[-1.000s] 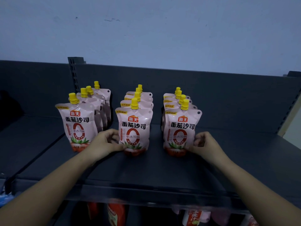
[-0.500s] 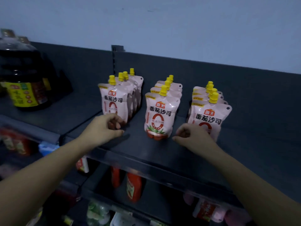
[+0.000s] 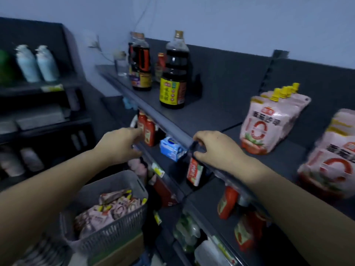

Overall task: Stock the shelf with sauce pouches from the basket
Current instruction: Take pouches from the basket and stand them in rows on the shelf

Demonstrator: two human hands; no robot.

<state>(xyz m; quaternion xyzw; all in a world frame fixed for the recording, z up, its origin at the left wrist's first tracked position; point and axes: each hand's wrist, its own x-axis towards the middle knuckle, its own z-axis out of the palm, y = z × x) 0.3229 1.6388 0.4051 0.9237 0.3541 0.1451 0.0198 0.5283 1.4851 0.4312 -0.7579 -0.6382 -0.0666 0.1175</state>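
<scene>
Down at lower left in the head view sits the basket (image 3: pixel 115 176), with its sauce pouches (image 3: pixel 107 210) heaped flat inside, long axes every which way and yellow spouts mostly toward the shelf side. That's the supply, and it lies below and to the left of both hands. The left hand (image 3: pixel 123 144) is clearly the nearer one, hovering almost over the basket's far rim with its forearm stretched forward, fingers loosely bent, nothing in them. The right hand (image 3: pixel 215 150) hangs at the front rail (image 3: pixel 169 125) of the shelf (image 3: pixel 211 112), fingers curled in tight by the rail's lip (pinching it or clenched on air, I cannot tell). Up on the shelf, stocked pouches (image 3: pixel 269 123) stand upright in rows to the right of the right hand, past the dark sauce bottles (image 3: pixel 173 77). My call: a straight drop of the left hand gets the next pouch.
</scene>
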